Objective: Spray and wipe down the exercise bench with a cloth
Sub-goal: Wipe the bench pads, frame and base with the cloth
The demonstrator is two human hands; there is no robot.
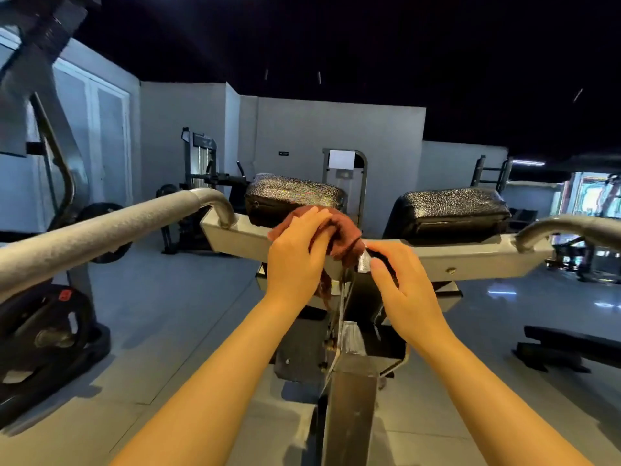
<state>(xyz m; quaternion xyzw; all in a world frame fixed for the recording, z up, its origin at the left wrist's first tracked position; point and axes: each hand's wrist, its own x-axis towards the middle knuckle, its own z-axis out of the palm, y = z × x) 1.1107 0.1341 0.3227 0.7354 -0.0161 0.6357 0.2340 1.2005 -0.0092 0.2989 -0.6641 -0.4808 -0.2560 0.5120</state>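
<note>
Room: a dim gym with pale walls point(336, 136), a grey floor point(174, 317) and a dark ceiling.
Machine frame: a grey crossbar point(470, 260) runs left to right in the middle of the scene, on a post point(349, 408) that rises from the near edge.
Left handle: a thick textured grey tube point(100, 233) sweeps from the near left up to the crossbar.
Right handle: a matching tube point(571, 230) curves in from the right edge.
Pads: two black cushions sit just behind the crossbar, one left of centre point(295, 193), one to the right point(450, 206).
Weight plates: black discs point(43, 334) stacked at the near left.
Flat bench: a low black one point(571, 344) on the floor at right.
Cloth: the reddish-brown cloth point(342, 233) is bunched on the crossbar's middle, a tail hanging down its near face.
Left hand: the left hand point(295, 260) lies over the cloth, fingers curled around it.
Right hand: the right hand point(400, 284) is just right of the cloth, fingers curled round a small dark object point(379, 260); I cannot tell what it is.
</note>
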